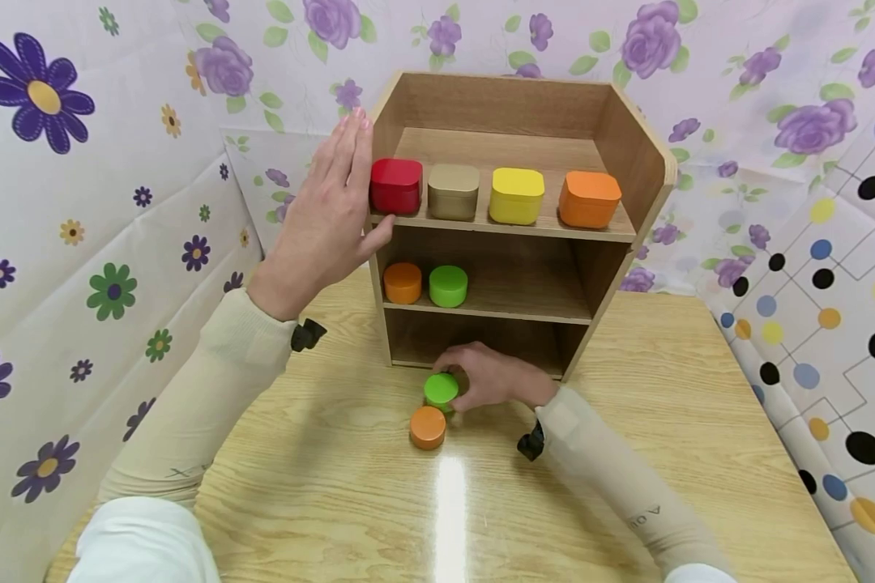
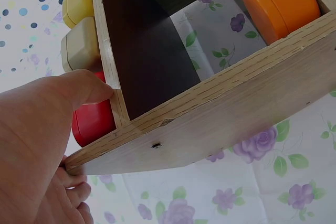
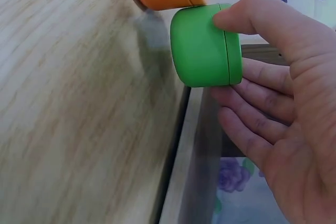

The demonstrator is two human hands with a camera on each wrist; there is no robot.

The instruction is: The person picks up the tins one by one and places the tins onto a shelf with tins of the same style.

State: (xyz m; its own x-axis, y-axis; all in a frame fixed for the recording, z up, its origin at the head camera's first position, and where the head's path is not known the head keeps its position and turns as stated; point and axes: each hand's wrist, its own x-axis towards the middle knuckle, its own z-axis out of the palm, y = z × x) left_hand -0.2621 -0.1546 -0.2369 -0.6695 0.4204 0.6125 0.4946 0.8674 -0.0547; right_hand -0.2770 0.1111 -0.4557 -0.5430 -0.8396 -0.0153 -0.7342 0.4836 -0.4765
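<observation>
Green round tin [image 1: 441, 389] sits on the wooden table [image 1: 663, 453], just in front of the shelf unit's [image 1: 630, 138] bottom opening, with the right hand [image 1: 492, 376] curled round it; the right wrist view shows thumb on one side and fingers [image 3: 257, 103] on the other. Orange round tin [image 1: 428, 427] stands just beside it, nearer the person, apparently touching or almost so.

Left hand [image 1: 331, 210] lies flat, fingers straight, against the unit's left side wall at top-shelf height; the thumb reaches round the front edge near the red tin [image 1: 396, 185]. It grips nothing.

Top shelf: red, beige tin [image 1: 454, 191], yellow tin [image 1: 517, 195], orange square tin [image 1: 589, 198]. Middle shelf: a small orange tin [image 1: 403, 282] and a small green tin [image 1: 448, 286], at the left.

Risks, judged:
- The grip looks light, on a smooth curved wall. The tin may slip or roll if lifted at a tilt.
- Orange round tin is close enough to be knocked or dragged along when the green one moves.
- Lid seam is visible; a pull on the lid half alone may separate it.
- Left thumb near the red tin could nudge it off the shelf edge.
- Any shove on the unit could shift the tins already shelved.
</observation>
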